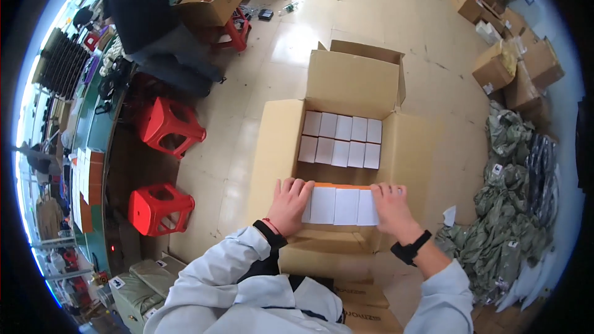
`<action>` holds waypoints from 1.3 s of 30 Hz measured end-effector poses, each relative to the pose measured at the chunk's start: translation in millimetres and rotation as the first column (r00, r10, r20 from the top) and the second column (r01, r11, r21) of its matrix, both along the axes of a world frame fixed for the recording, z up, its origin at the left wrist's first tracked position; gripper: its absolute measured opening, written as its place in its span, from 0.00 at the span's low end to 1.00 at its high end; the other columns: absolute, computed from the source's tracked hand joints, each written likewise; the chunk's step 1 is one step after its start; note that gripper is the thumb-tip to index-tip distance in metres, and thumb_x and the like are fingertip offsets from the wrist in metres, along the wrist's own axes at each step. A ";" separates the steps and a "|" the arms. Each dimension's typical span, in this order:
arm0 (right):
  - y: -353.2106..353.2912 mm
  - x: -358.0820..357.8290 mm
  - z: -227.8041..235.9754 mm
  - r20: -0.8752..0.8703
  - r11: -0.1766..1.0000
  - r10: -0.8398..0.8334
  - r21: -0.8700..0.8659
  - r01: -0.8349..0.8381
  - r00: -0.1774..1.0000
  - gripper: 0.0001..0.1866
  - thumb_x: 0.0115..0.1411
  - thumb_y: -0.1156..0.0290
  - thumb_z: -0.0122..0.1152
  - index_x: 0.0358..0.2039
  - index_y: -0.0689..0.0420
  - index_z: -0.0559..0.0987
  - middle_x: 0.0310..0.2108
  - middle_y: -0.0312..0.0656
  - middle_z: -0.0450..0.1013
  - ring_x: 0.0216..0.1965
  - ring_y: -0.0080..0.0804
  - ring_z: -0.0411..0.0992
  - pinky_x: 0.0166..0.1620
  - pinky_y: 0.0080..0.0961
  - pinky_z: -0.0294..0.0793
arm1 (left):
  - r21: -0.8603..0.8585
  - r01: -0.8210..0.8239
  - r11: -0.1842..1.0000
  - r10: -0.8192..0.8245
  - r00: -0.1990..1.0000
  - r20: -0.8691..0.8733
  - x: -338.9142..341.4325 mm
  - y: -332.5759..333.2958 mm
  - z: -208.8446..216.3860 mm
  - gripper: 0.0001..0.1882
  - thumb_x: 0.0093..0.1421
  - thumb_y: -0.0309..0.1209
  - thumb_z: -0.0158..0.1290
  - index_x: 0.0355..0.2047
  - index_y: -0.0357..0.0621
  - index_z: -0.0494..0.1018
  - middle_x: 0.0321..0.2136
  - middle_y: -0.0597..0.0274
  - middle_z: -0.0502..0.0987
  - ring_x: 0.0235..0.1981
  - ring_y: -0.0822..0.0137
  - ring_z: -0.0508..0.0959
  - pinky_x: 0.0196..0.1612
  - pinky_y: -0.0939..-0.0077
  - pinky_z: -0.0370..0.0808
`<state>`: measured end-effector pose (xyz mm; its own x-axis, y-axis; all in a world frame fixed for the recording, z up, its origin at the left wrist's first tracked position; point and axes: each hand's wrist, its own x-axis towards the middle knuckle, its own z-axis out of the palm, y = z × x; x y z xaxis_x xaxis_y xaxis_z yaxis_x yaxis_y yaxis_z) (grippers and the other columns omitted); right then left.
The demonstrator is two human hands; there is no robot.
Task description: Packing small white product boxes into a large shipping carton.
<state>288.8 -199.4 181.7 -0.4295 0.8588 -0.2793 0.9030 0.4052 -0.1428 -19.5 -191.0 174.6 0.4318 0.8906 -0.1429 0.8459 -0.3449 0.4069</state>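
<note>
Open carton on the floor, flaps spread. Both hands partly closed, fingers bent around opposite ends of one row of white boxes, orange showing along its far side: left hand on the left end, right hand on the right end. Held row lies over the carton's near half, between its left and right edges; cannot tell whether it touches the bottom. Ten-box block, two rows of five, inside toward the far edge. Red stool well apart, left.
</note>
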 end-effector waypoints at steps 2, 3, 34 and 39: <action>-17.3 -11.6 49.6 0.088 0.997 -0.040 -0.058 0.046 0.995 0.47 0.34 0.76 0.72 0.60 0.58 0.66 0.52 0.47 0.68 0.56 0.48 0.66 0.61 0.50 0.59 | -0.023 0.072 0.997 -0.064 0.965 0.254 -17.0 -13.3 21.0 0.43 0.39 0.19 0.60 0.60 0.39 0.64 0.50 0.49 0.70 0.54 0.41 0.68 0.64 0.51 0.66; -29.8 -16.9 70.4 0.084 0.997 -0.057 -0.047 0.061 0.995 0.46 0.35 0.76 0.72 0.59 0.57 0.66 0.52 0.47 0.68 0.55 0.48 0.66 0.61 0.49 0.58 | -0.005 0.075 0.997 -0.070 0.950 0.303 -20.3 -22.2 35.1 0.43 0.38 0.17 0.58 0.61 0.38 0.64 0.51 0.48 0.69 0.53 0.40 0.67 0.61 0.52 0.67; -252.3 -481.2 153.9 -0.228 0.942 0.335 0.116 -0.316 0.914 0.40 0.38 0.79 0.68 0.56 0.58 0.68 0.49 0.48 0.68 0.53 0.49 0.65 0.59 0.48 0.57 | 0.100 -0.322 0.941 0.314 0.945 0.091 -465.8 -368.8 165.7 0.41 0.37 0.17 0.56 0.58 0.33 0.65 0.48 0.45 0.69 0.54 0.40 0.66 0.61 0.57 0.67; -252.4 -620.7 122.8 -0.280 0.789 0.608 0.111 -0.604 0.743 0.37 0.41 0.74 0.68 0.56 0.58 0.68 0.49 0.47 0.68 0.53 0.47 0.66 0.57 0.48 0.58 | 0.082 -0.561 0.824 0.562 0.827 0.017 -565.0 -449.0 158.1 0.42 0.36 0.17 0.56 0.58 0.35 0.64 0.49 0.46 0.69 0.55 0.39 0.66 0.61 0.56 0.68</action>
<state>-331.9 -451.8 304.5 -0.9185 0.3923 -0.0508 0.3848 0.8564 -0.3441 -584.4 -640.0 332.7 -0.1472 0.9871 -0.0626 0.9062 0.1599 0.3916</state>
